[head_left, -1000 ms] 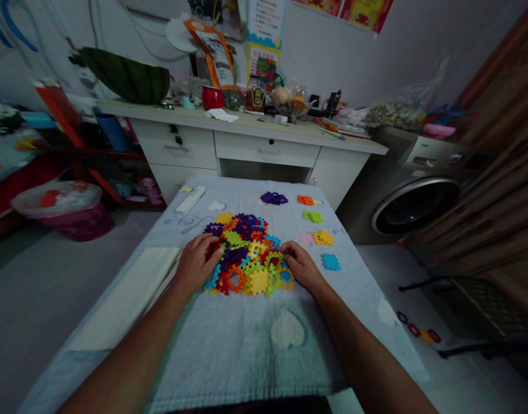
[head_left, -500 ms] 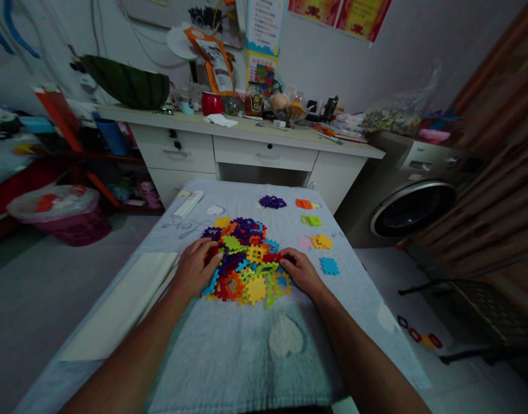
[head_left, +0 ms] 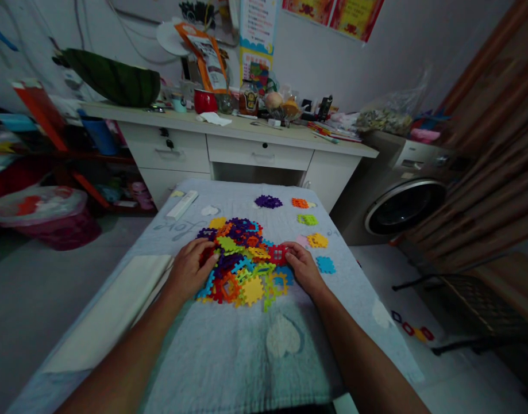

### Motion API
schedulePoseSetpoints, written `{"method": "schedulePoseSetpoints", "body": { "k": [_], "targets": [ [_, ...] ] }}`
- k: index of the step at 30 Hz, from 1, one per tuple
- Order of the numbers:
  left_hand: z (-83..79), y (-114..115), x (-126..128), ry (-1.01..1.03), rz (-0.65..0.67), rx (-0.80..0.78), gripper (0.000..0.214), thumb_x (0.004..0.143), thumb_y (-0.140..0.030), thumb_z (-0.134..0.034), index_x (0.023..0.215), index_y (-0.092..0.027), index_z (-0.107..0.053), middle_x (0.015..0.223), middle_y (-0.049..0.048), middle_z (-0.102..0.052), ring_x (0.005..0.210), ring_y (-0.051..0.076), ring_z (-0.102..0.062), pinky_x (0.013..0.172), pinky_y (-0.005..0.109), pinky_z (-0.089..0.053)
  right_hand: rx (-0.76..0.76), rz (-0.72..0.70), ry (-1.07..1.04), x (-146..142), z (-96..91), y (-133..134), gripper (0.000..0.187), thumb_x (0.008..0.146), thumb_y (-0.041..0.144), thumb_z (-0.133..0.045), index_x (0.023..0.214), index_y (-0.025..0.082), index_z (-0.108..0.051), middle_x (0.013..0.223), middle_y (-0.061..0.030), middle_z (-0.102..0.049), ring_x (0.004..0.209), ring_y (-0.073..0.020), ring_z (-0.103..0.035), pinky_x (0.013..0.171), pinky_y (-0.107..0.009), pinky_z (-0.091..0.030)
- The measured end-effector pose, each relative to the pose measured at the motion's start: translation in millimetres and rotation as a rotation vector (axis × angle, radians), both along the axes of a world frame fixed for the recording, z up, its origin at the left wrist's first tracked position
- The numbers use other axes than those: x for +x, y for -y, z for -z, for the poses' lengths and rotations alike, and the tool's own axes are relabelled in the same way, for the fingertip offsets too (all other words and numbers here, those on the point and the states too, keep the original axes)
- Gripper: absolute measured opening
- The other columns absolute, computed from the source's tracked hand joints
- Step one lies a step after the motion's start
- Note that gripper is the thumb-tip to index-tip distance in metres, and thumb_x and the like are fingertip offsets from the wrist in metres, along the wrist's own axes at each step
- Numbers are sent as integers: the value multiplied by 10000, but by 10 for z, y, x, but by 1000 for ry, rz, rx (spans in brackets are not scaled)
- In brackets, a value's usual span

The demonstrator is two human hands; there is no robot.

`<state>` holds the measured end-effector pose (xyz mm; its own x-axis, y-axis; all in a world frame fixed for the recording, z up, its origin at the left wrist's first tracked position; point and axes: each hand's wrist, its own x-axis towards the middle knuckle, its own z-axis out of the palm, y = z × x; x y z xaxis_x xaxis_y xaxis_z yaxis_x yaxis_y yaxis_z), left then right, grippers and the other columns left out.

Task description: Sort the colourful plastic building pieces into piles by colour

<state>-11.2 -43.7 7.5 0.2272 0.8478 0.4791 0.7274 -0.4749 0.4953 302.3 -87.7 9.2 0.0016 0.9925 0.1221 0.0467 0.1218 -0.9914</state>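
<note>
pieces of toothed plastic lie in a mixed heap (head_left: 242, 265) on the cloth-covered table (head_left: 220, 356); take that heap as the clock's centre, with twelve at the far edge. the right hand (head_left: 304, 269), at three o'clock, pinches a red window piece (head_left: 277, 255) between thumb and fingers, its near end over the heap's edge. the left hand (head_left: 188, 270), at nine o'clock, curls over a dark red piece (head_left: 206, 253) beside the heap; i cannot tell whether it grips it.

purple pieces (head_left: 268, 201) lie apart at one o'clock. toward two o'clock are an orange piece (head_left: 299, 203) and, just nearer, a green piece (head_left: 307, 219); a yellow piece (head_left: 318, 240) sits between two and three, and a blue piece (head_left: 326, 264) at three, beyond the right hand.

a long white box (head_left: 182, 205) rests near ten o'clock. past the table, a washing machine (head_left: 388, 190) stands at two, and a big green-striped watermelon shape (head_left: 112, 79) lies between ten and eleven.
</note>
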Motion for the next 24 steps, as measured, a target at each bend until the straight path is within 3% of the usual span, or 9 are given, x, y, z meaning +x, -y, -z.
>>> {"method": "schedulePoseSetpoints", "body": {
  "k": [8, 17, 21, 24],
  "targets": [
    [3, -21, 14, 4, 11, 7, 380, 897, -468, -475, 1083, -170, -620, 1187, 117, -592, 1141, 264, -549, 1014, 440, -427, 58, 34, 76, 63, -65, 40, 309, 845, 341, -530, 1121, 208, -570, 679, 48, -459, 578, -111, -430, 539, -226, -334],
    [-25, -24, 31, 12, 19, 15, 348, 896, -447, -485, 1072, -180, -623, 1181, 109, -597, 1121, 260, -559, 996, 440, -439, 114, 182, 426, 18, -109, 55, 320, 753, 206, -507, 1066, 197, -576, 688, 42, -493, 609, -123, -464, 576, -237, -374],
    [-16, -18, 24, 13, 21, 27, 339, 889, -450, -495, 1071, -193, -619, 1186, 102, -594, 1126, 260, -556, 998, 439, -439, 136, 242, 408, 187, -249, 52, 324, 740, 222, -492, 1043, 188, -598, 702, 32, -490, 612, -122, -453, 581, -243, -381],
    [-3, -19, 15, 11, 25, 31, 339, 886, -451, -498, 1068, -193, -620, 1185, 102, -592, 1135, 262, -554, 1009, 438, -435, 72, 239, 420, 458, -433, 101, 323, 724, 237, -497, 1025, 189, -607, 695, 36, -487, 607, -118, -451, 571, -241, -378]
  ]
}}
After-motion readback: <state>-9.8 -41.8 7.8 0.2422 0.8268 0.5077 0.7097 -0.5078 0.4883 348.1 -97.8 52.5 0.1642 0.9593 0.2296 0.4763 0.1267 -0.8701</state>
